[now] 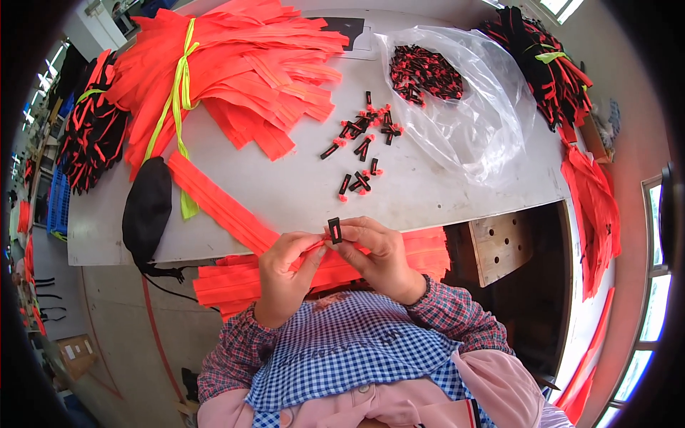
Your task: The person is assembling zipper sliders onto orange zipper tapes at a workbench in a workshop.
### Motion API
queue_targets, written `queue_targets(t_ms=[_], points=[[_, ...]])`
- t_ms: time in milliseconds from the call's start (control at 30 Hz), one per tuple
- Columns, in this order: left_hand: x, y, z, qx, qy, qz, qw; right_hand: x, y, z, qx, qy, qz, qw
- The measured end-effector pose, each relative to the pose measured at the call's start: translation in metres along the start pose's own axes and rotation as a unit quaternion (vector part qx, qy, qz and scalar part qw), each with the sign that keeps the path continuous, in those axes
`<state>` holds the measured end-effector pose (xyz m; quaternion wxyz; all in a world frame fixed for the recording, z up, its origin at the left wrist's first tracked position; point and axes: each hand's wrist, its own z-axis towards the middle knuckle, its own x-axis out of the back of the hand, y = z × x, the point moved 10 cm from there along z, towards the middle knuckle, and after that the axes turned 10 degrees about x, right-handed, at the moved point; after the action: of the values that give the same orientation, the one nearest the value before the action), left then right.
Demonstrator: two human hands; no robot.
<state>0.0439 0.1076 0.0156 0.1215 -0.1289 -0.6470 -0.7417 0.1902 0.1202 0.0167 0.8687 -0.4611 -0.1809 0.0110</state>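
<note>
An orange-red zipper tape point(217, 203) runs from the table down to my left hand point(285, 271), whose thumb and fingers pinch its end. My right hand point(378, 258) pinches a zipper pull with a long black tab point(335, 230), standing upright at the fingertips. Both hands meet just in front of the table's near edge, fingertips almost touching. The spot where tape and pull come together is hidden by my fingers. More orange-red tapes point(228, 284) lie across my lap beneath the hands. Several loose zipper pulls point(360, 128) in black and red are scattered on the table ahead.
A large bundle of orange-red tapes point(250, 64), tied with a yellow-green strip point(183, 78), lies far left. Behind right, a clear plastic bag point(492, 135) holds many zipper pulls. Black-and-red bundles point(546, 71) sit at the corners. A black pouch point(148, 210) hangs over the left edge.
</note>
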Motion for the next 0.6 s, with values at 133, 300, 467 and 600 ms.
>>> queue_targets(t_ms=[133,300,467,600], points=[[0.001,0.008,0.003,-0.02,0.0,0.025,0.999,-0.001,-0.008,0.004,0.045,-0.005,-0.035,0.998],[0.001,0.006,0.006,0.006,-0.019,0.018,1.0,-0.003,-0.006,0.001,0.057,0.0,-0.047,0.997],[0.002,-0.015,0.008,0.065,-0.042,-0.042,0.996,-0.009,-0.014,0.005,0.084,-0.032,-0.102,0.991],[0.001,-0.015,0.011,0.072,-0.074,-0.14,0.985,-0.014,0.03,-0.011,-0.131,0.043,0.185,0.973]])
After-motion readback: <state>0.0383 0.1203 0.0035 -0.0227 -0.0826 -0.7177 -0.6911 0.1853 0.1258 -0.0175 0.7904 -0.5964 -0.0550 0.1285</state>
